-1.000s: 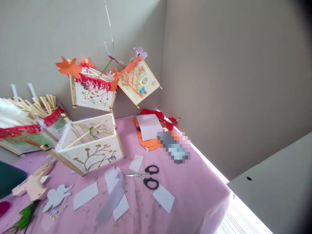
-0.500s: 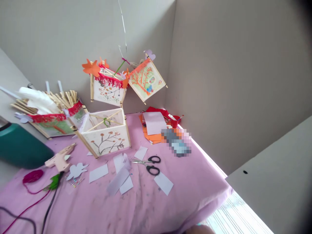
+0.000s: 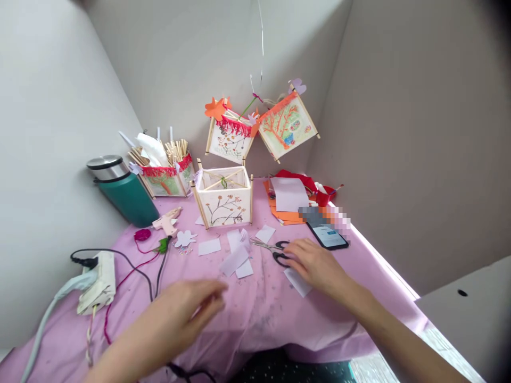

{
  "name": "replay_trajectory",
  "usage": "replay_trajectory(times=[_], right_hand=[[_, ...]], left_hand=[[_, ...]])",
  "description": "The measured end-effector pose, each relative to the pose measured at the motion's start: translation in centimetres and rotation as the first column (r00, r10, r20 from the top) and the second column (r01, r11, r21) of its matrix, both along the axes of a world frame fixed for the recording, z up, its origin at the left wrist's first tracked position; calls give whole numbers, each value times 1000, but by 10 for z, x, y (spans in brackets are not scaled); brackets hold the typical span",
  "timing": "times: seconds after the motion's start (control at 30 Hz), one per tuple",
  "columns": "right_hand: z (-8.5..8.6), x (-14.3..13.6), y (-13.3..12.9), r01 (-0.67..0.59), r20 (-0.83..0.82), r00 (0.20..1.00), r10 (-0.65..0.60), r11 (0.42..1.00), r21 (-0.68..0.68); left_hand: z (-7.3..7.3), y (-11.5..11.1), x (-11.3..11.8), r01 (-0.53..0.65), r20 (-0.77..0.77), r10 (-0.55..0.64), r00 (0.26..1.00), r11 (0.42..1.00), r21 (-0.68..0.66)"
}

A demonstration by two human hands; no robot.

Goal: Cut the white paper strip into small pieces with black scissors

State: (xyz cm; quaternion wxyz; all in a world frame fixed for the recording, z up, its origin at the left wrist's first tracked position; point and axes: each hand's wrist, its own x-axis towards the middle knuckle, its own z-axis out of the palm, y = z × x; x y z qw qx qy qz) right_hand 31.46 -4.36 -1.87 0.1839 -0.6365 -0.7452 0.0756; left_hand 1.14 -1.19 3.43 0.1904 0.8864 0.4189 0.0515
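My right hand point(image 3: 313, 264) is at the black handles of the scissors point(image 3: 275, 250), its fingers curled down over them; whether it grips them is unclear. My left hand point(image 3: 189, 306) hovers over the front of the pink cloth, fingers apart, holding nothing. Pale paper pieces point(image 3: 235, 259) lie between the hands, and another paper piece point(image 3: 297, 282) is partly under my right hand. Behind them stands a white box lantern point(image 3: 225, 207) with stick corners and a drawn branch. A white paper flower point(image 3: 186, 238) rests to its left.
On the left are a green bottle point(image 3: 130, 197), a glue gun point(image 3: 166, 222), yarn point(image 3: 142, 234) and a power strip point(image 3: 98, 284) with cables. A phone point(image 3: 328, 236) and red cup point(image 3: 325, 196) are at right. Two decorated lanterns point(image 3: 287, 127) hang behind.
Both hands have come into view over the table, the right one reaching the scissors. The camera view has shifted, showing more of the left side, including the whole bottle and the power strip.
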Motion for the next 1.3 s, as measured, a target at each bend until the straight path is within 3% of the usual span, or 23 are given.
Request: replay_trajectory(times=[0.13,0.27,0.4,0.5,0.57,0.67,0.8,0.87,1.0,1.17,1.3], right_hand=[[-15,-5,40,-4,197,980,22,996,-90],[-18,-5,53,1,264,963,60,975,-224],[-4,9,59,-16,122,991,51,962,-272],[15,29,63,-90,-227,974,10,935,-344],[26,41,70,-223,-501,865,13,905,-363],[25,44,88,-454,-799,600,25,833,-315],[-9,27,114,-576,-959,284,-1,799,-171],[-29,19,120,-562,-975,216,-48,811,-164],[-51,22,117,-538,-958,281,-63,816,-212],[-52,29,115,-553,-959,282,-11,815,-172],[-43,18,116,-547,-932,362,-21,805,-230]], left_hand=[[-8,54,57,-129,-60,139,988,979,156],[-31,91,87,-36,-214,37,976,999,10],[-47,116,86,8,70,4,998,987,-160],[-45,128,80,8,310,137,941,905,-425],[-39,134,77,21,372,252,893,803,-595],[-36,142,78,35,402,383,832,687,-726],[-48,144,86,55,500,532,683,645,-762],[-57,142,89,96,485,565,668,581,-809],[-68,140,83,171,468,511,721,524,-835],[-67,142,54,196,457,461,761,508,-839],[-58,144,56,160,481,606,633,505,-848]])
